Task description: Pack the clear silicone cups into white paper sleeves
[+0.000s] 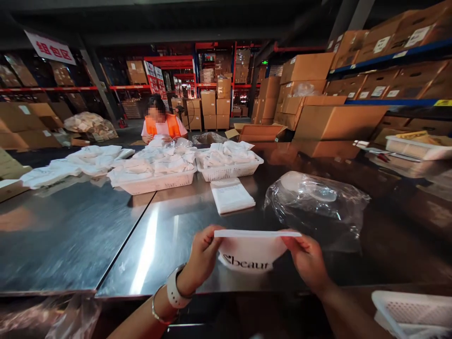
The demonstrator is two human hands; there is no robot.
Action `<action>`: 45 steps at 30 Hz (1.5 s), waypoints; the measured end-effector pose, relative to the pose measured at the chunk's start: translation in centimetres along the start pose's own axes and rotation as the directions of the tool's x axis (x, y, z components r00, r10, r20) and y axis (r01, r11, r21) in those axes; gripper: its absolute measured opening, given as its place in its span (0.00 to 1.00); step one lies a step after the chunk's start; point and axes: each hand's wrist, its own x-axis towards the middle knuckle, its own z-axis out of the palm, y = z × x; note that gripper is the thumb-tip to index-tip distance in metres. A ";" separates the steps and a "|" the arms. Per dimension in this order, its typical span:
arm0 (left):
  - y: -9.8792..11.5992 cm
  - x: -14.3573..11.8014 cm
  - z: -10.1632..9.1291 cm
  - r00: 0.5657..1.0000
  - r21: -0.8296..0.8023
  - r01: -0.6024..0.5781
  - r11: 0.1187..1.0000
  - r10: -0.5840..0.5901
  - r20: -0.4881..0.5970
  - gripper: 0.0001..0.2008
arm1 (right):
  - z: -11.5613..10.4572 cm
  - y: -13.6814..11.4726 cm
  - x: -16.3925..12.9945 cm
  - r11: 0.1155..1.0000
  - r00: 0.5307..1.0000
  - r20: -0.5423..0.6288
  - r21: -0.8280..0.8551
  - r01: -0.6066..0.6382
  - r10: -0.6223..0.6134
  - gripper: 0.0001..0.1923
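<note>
The white pouch (252,252) with dark lettering sits between both hands, held just above the near edge of the steel table (106,226). The left hand (203,256) pinches its left top corner, thumb in front and fingers curled behind; the right hand (307,259) closes on the right top corner the same way. The top edge is pulled straight and taut, so the step in hand looks like pressing or sealing the pouch mouth. The next move would seem to call for an even run of the fingers along that strip, keeping both corners level.

Beyond the pouch lie a crumpled clear plastic bag (318,205), a flat stack of white packets (231,195), and two white baskets (228,169) heaped with wrapped white goods. A person in an orange vest (163,125) works at the far end, their hands down among the goods there.

The lettering is cut off by the pouch's lower curve. What the pouch holds cannot be told, nor whether its mouth is already shut. Another basket (413,313) is clipped at the lower right corner.
</note>
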 end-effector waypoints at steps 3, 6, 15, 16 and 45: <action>-1.9 -1.7 -0.2 1.000 0.138 0.012 0.990 -0.013 0.007 0.23 | 1.3 2.2 -1.1 0.998 0.998 0.038 -0.018 -0.052 0.053 0.27; -4.3 -3.7 -0.1 0.989 0.179 0.139 0.974 -0.145 0.020 0.24 | 2.8 5.1 -2.5 0.988 0.995 0.021 -0.122 -0.091 0.094 0.31; -6.9 -6.4 0.7 0.959 0.277 0.283 0.918 -0.267 -0.095 0.28 | 4.3 7.3 -4.9 0.905 0.992 -0.129 -0.424 -0.044 -0.013 0.32; -7.0 -6.4 0.7 0.957 0.304 0.290 0.908 -0.268 -0.112 0.29 | 4.3 7.2 -4.7 0.893 0.991 -0.131 -0.449 -0.031 -0.031 0.32; -8.6 1.6 1.7 0.432 0.425 -0.900 0.094 0.316 0.845 0.23 | 4.0 10.0 -1.3 0.263 0.666 0.111 -0.861 0.436 -0.738 0.35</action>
